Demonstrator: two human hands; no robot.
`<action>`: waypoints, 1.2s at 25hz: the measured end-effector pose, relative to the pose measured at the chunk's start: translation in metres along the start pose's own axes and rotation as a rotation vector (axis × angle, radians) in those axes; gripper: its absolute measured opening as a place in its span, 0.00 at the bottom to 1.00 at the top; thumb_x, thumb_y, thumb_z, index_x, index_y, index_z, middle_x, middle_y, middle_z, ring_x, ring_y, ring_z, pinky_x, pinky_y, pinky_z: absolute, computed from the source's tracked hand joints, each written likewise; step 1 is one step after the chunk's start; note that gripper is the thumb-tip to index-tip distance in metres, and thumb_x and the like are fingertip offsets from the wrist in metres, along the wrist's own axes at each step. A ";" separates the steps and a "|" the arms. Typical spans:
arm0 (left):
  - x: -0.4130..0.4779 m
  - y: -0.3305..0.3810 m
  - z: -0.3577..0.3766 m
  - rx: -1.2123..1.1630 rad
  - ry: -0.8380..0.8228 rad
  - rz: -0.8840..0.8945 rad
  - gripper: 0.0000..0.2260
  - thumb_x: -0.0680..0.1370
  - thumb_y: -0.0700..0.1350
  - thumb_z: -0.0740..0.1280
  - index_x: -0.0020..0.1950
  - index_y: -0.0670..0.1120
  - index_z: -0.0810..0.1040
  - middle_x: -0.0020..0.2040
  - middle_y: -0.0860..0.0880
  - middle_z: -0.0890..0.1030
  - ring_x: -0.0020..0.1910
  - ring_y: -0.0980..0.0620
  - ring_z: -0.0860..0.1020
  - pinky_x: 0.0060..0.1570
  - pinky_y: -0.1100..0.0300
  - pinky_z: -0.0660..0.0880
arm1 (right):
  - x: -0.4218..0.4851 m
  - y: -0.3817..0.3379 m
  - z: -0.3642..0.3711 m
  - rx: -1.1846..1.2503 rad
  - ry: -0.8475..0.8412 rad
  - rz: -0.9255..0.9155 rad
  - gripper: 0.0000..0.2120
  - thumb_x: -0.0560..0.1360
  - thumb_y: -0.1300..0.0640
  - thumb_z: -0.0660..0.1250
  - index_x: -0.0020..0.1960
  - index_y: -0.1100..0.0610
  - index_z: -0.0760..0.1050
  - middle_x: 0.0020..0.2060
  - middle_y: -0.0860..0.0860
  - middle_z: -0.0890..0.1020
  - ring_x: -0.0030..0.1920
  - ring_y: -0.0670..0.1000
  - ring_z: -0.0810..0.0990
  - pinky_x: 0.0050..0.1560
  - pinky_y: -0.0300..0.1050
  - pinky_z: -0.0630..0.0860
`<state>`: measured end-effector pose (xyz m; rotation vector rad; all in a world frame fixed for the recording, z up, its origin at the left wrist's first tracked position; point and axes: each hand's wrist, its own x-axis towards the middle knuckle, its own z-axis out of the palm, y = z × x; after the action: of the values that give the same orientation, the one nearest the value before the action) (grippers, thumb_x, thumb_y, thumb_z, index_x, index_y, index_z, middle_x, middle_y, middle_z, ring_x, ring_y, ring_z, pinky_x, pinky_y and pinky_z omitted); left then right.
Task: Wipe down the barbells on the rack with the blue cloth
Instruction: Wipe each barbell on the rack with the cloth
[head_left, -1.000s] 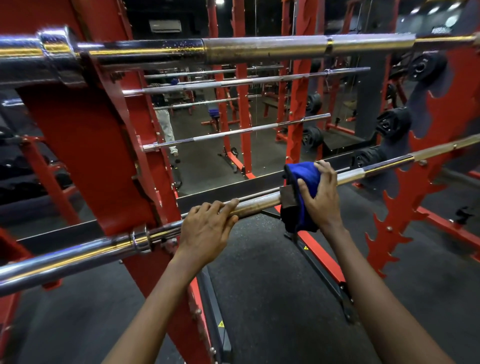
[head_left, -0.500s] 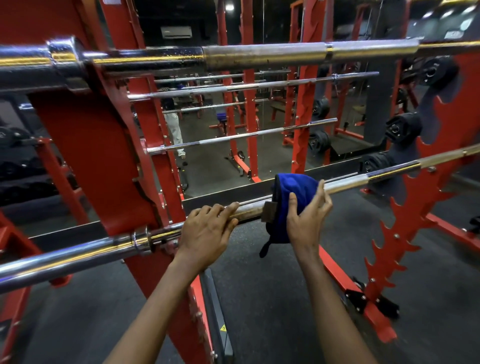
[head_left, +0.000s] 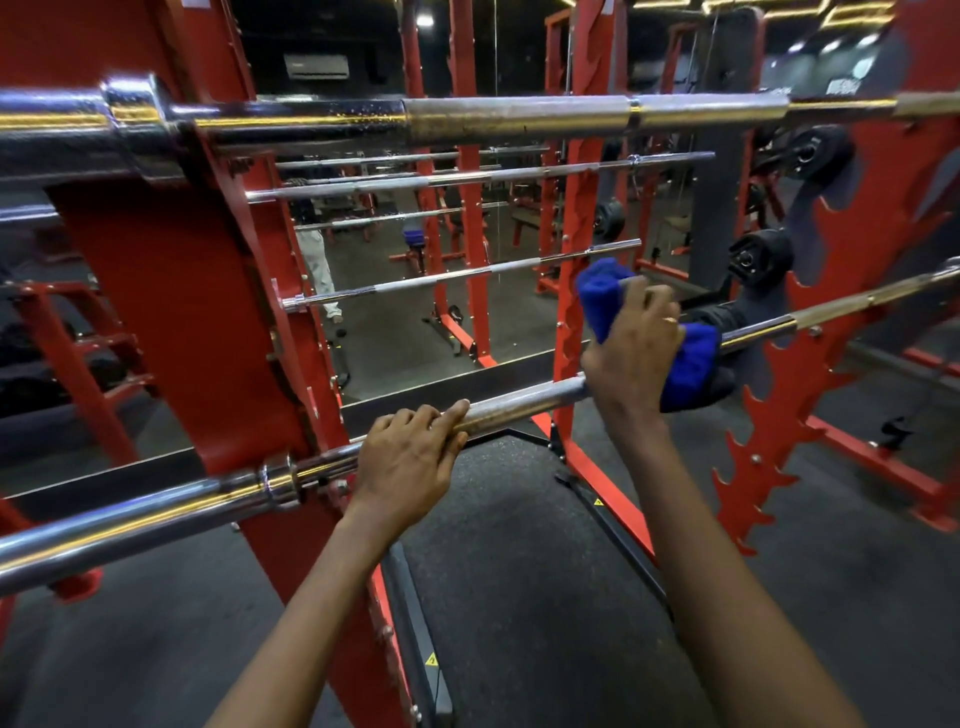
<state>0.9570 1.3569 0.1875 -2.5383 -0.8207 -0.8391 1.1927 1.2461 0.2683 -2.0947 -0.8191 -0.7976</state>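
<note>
A chrome lower barbell (head_left: 524, 402) runs from lower left to upper right across the red rack (head_left: 171, 291). My left hand (head_left: 410, 454) grips its shaft just right of the left collar. My right hand (head_left: 634, 348) is closed around the blue cloth (head_left: 691, 358), which is wrapped over the same bar further right; one end of the cloth sticks up above my fingers. A second, thicker upper barbell (head_left: 514, 117) lies across the rack at the top of the view.
Behind the rack a mirror (head_left: 395, 260) reflects more bars, red frames and a person's legs. Black weight plates (head_left: 761, 257) hang on pegs at the right by a jagged red upright (head_left: 789, 379). Dark rubber flooring (head_left: 519, 571) lies below.
My right hand has slid the blue cloth to the right along the lower bar, away from my left hand. The left hand has kept its grip in place.
</note>
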 end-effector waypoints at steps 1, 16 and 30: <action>0.000 0.000 0.000 -0.007 0.004 0.004 0.20 0.83 0.57 0.55 0.74 0.56 0.72 0.49 0.53 0.81 0.44 0.49 0.78 0.45 0.53 0.69 | -0.008 -0.002 0.007 -0.054 -0.089 -0.064 0.24 0.69 0.58 0.73 0.62 0.59 0.69 0.57 0.61 0.75 0.56 0.65 0.76 0.54 0.61 0.73; 0.000 -0.002 0.005 -0.043 0.013 0.000 0.21 0.84 0.58 0.54 0.75 0.56 0.71 0.52 0.54 0.82 0.46 0.50 0.78 0.47 0.54 0.71 | -0.035 0.043 0.047 0.221 -0.431 -0.394 0.30 0.79 0.31 0.54 0.75 0.45 0.68 0.69 0.47 0.78 0.68 0.52 0.76 0.71 0.57 0.67; 0.006 -0.001 -0.003 -0.011 -0.024 -0.008 0.18 0.85 0.56 0.53 0.69 0.53 0.75 0.46 0.51 0.80 0.40 0.47 0.79 0.36 0.52 0.73 | -0.077 0.028 0.072 0.403 -0.123 -0.034 0.24 0.83 0.42 0.59 0.75 0.53 0.68 0.72 0.52 0.73 0.75 0.56 0.67 0.77 0.59 0.61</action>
<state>0.9591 1.3584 0.1941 -2.5607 -0.8363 -0.8192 1.1868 1.2665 0.1608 -1.7850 -0.9927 -0.4754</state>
